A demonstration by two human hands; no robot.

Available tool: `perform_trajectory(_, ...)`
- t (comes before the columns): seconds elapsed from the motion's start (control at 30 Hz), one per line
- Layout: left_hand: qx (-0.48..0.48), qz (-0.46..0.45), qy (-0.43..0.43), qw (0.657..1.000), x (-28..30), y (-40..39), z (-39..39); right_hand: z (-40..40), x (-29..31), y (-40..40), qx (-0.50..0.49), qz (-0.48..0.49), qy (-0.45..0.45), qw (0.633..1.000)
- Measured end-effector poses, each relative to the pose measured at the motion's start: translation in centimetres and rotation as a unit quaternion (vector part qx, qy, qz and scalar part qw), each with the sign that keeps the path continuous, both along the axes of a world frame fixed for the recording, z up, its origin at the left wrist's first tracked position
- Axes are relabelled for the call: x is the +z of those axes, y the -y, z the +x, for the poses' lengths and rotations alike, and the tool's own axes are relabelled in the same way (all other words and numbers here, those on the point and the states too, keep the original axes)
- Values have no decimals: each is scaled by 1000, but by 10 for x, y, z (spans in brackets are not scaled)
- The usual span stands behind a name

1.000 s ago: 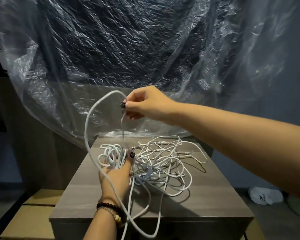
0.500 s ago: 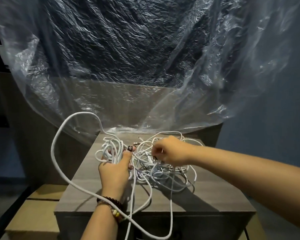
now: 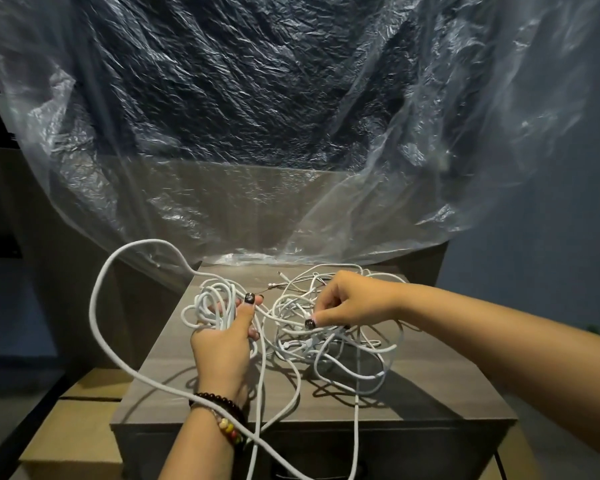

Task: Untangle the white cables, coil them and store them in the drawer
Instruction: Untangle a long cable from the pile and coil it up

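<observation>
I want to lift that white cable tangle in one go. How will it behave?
The white cable tangle is probably floppy: loops already droop over the cabinet top's front edge. It likely snags, since strands cross under the right hand. Seemingly light.

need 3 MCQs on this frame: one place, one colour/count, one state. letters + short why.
1. Where does the tangle lie?
A. on the cabinet top
B. on the floor
C. in an open drawer

2. What colour are the cables?
A. black
B. white
C. red

3. What is the left hand doing?
A. resting flat and empty
B. pointing at the plastic sheet
C. gripping a coil of cable

Key:
1 A: the tangle rests on the wood-grain cabinet top, with loops hanging over the front edge.
2 B: every strand in view is white.
3 C: its fingers curl round the coil, while the right hand pinches a strand in the tangle.
</observation>
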State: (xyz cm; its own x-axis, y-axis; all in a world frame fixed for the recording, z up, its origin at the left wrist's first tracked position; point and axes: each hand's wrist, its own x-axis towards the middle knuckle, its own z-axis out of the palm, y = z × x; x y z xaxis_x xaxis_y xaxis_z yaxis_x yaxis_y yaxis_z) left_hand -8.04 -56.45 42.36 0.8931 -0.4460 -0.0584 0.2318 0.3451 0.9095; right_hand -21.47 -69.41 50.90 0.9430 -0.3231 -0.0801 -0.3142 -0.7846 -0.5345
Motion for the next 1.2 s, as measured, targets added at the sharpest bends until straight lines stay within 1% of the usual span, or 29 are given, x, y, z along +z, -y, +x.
perform_trajectory(0.1,1,3,-9,1000,-2,0,2,-1,7,1,-4,4,-4,1000)
perform_trajectory(0.2,4,-11,-16,1000,-3,-1,5,-3,18,4,-9,-16,-43,999)
perform_trajectory(0.27,0,-14,-9,1000,-3,0,4,-3,22,5,-8,-73,-81,994)
perform_trajectory(0.37,-11,-10,0,1000,-4,1,0,0,28,9,-17,-189,-114,975)
perform_trajectory(0.4,-9,-7,1,1000,-5,1,0,0,30,13,-32,-219,-109,969)
perform_trajectory(0.5,-9,9,4,1000,-7,1,0,-1,38,27,-80,-254,-56,962)
perform_trajectory(0.57,-15,23,22,999,-9,2,-3,1,44,33,-89,-300,-63,948)
perform_trajectory(0.67,-24,27,44,998,-10,4,-8,8,49,41,-115,-374,-88,916)
perform_trajectory(0.8,-32,21,46,998,-8,3,-9,16,48,54,-183,-465,-40,865)
perform_trajectory(0.83,-27,16,33,999,-8,2,-7,16,49,58,-195,-469,-24,861)
perform_trajectory(0.9,-10,10,7,1000,-9,0,0,12,52,65,-212,-433,26,876)
perform_trajectory(0.97,7,19,7,1000,-12,-1,9,6,54,70,-213,-405,72,886)
perform_trajectory(1.13,24,29,12,999,-14,0,12,-6,55,69,-159,-498,151,839)
perform_trajectory(1.2,26,31,6,999,-14,0,14,-8,57,72,-155,-493,169,840)
